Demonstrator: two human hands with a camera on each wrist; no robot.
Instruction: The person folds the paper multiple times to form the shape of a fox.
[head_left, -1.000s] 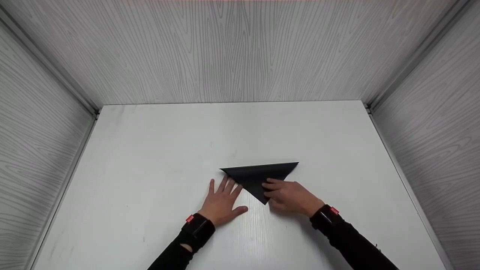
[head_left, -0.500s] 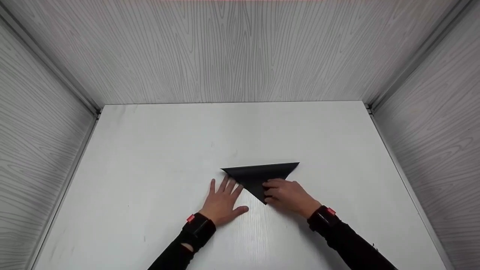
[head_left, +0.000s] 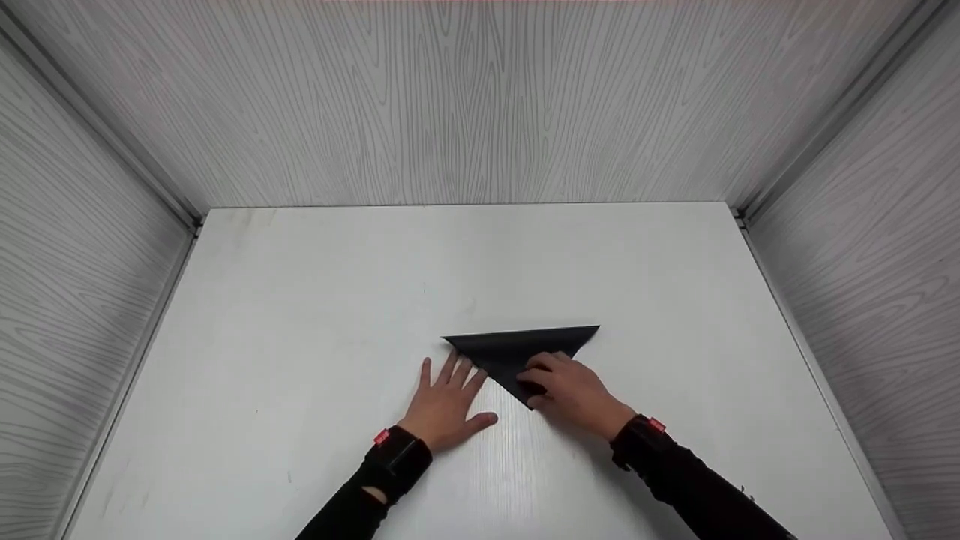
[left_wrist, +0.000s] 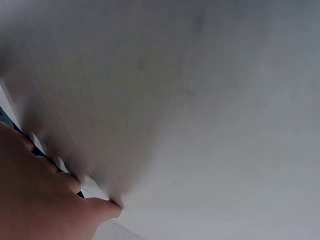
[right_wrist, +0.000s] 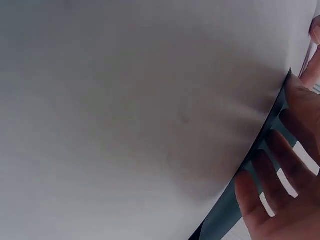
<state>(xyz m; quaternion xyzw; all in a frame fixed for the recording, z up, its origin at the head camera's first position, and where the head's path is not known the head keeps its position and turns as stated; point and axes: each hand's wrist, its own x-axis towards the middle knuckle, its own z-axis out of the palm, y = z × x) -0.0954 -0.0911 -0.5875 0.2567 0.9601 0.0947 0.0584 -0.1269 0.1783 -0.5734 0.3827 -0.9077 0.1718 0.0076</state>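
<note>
A sheet of black paper (head_left: 495,351), folded to a triangle, lies on the white table with its long side away from me. My left hand (head_left: 439,412) rests flat with spread fingers, fingertips at the triangle's left edge. Bent fingers of my right hand (head_left: 574,394) touch the paper near its near corner, the thumb right at that corner. In the right wrist view the right hand (right_wrist: 282,195) has its fingers apart on the dark paper (right_wrist: 220,215). Only a thin dark strip shows past the left hand (left_wrist: 40,195) in the left wrist view.
The white table (head_left: 300,315) spreads around the paper. Wood-grain panels stand on its sides, with the back panel (head_left: 465,105) beyond the far edge. Both wrists wear black bands, the left band (head_left: 397,457) close to the table.
My right hand has shifted slightly left over the paper, its fingers bending more and the knuckles arching up. The left hand and the triangle stay about where they were.
</note>
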